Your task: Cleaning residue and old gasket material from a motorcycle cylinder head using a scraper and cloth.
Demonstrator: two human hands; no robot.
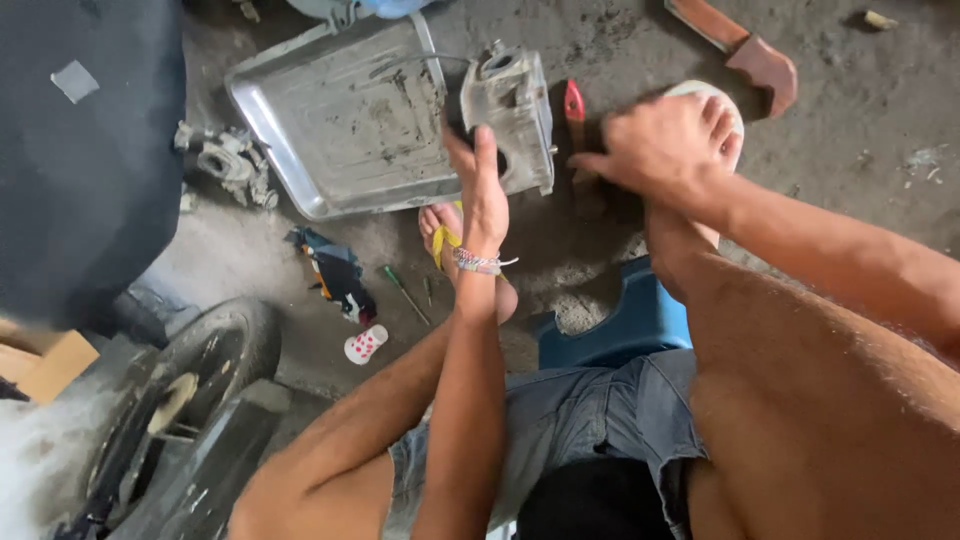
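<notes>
My left hand [480, 190] grips the near edge of a grey metal engine casing [515, 115] that stands on its side at the edge of a dirty metal tray [330, 120]. A beaded band circles that wrist. My right hand [655, 150] hovers just right of the casing, fingers curled downward, close to a red-handled tool [574, 105] lying on the floor. Whether it holds something I cannot make out. My bare legs and feet frame the scene; I sit on a blue stool [625, 320].
A small carburettor-like part [228, 165] lies left of the tray. A wheel [190, 390] stands at lower left. A green screwdriver [405, 293], a rag [335, 275] and a white red-dotted cap [365, 343] lie on the concrete floor. A brown sandal [745, 45] lies top right.
</notes>
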